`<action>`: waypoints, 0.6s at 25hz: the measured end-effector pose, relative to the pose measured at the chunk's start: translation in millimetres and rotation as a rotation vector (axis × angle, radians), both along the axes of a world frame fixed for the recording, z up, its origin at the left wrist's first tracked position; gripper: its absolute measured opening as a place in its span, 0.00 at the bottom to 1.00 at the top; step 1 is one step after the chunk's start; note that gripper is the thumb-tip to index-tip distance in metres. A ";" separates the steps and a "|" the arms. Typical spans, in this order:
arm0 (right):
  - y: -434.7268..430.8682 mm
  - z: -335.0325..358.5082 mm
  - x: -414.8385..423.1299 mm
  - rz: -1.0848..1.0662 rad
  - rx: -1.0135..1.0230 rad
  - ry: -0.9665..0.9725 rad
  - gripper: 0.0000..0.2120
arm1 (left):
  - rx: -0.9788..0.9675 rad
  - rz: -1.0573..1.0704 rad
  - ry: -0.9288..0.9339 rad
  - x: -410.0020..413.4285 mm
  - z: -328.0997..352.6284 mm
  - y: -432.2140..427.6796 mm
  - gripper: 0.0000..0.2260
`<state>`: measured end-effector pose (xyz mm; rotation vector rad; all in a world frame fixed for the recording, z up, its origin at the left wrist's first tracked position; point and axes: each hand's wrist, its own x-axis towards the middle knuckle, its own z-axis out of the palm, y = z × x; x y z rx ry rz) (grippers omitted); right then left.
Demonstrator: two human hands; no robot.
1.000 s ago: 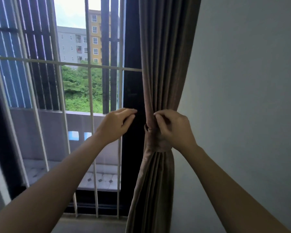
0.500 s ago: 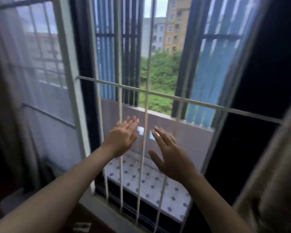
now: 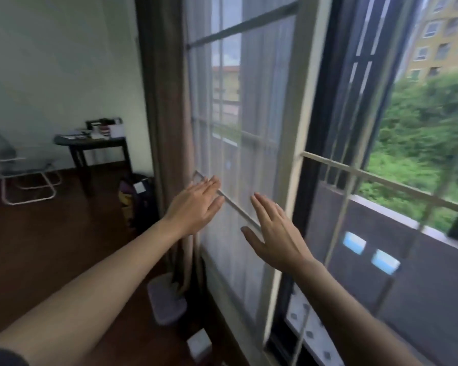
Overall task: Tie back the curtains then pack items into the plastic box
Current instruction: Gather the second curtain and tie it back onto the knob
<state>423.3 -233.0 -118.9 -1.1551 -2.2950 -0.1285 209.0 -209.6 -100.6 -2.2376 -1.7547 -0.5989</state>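
A brown curtain (image 3: 167, 101) hangs gathered at the left side of the window, with a sheer white curtain (image 3: 246, 143) spread over the glass to its right. My left hand (image 3: 196, 204) is open with flat fingers, just right of the brown curtain and in front of the sheer one. My right hand (image 3: 273, 228) is open too, fingers spread, held before the sheer curtain near the white window frame (image 3: 291, 143). Neither hand holds anything. No plastic box is in view.
A dark wooden table (image 3: 95, 143) with small items stands against the far wall, a metal-framed chair (image 3: 21, 167) to its left. A dark bag (image 3: 140, 196) sits on the floor beside the curtain. A grey stand base (image 3: 167, 302) lies below the curtain. White window bars (image 3: 376, 178) cross the right pane.
My view has swung left from the tied right curtain to the left side of the window. My right hand let go of the tie, and both hands now reach open toward the left curtains.
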 end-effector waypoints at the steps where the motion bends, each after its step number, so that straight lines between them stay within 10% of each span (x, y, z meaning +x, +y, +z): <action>1: 14.3 -2.0 -20.5 0.026 -0.016 0.016 0.33 | -0.007 0.034 -0.005 -23.1 -1.4 5.7 0.37; 15: 212.3 -61.2 -340.8 0.194 -0.175 0.146 0.34 | -0.058 0.383 -0.503 -305.0 -51.7 128.2 0.24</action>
